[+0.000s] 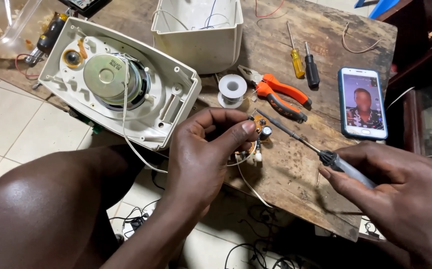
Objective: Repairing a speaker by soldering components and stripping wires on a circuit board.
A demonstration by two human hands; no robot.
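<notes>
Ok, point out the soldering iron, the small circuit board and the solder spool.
soldering iron [295, 137], head view, on its metal shaft
small circuit board [260, 124], head view, on its brown face beside the black capacitor
solder spool [232, 89], head view, on its white top flange

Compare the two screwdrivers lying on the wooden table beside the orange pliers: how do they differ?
The yellow-handled screwdriver has a translucent yellow handle and a long bare metal shaft; the black-handled screwdriver has an opaque black handle and a shorter visible shaft. The yellow one lies to the left and reaches further up the table; the black one sits closer to the phone. Both lie flat, nearly parallel, tips pointing away from the person, untouched by either hand.
</notes>
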